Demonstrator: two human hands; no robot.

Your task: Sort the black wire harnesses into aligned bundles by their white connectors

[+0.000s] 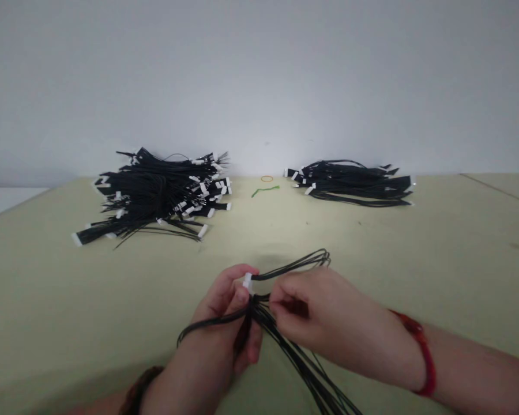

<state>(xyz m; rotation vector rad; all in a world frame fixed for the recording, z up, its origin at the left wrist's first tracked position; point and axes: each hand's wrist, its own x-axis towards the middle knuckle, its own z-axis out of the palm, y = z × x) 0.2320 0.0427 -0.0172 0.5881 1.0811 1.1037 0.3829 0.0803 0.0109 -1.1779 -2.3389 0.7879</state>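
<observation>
My left hand (225, 311) is closed on a black wire harness (285, 340), with its white connector (248, 280) held between thumb and fingers. From the connector, one group of black wires runs off to the upper right, another loops left over my wrist, and a thicker bunch hangs to the lower right. Just right of the connector, my right hand (311, 302) pinches some of the harness's black wires between thumb and fingertips. The exact wire ends in that pinch are hidden by the fingers.
At the back left of the pale table (112, 294) lies a large pile of black harnesses (155, 190) with white connectors. A smaller harness pile (354, 181) lies back right. Between them are a yellow rubber band (267, 178) and a green tie (266, 189). A wall (259, 86) stands behind.
</observation>
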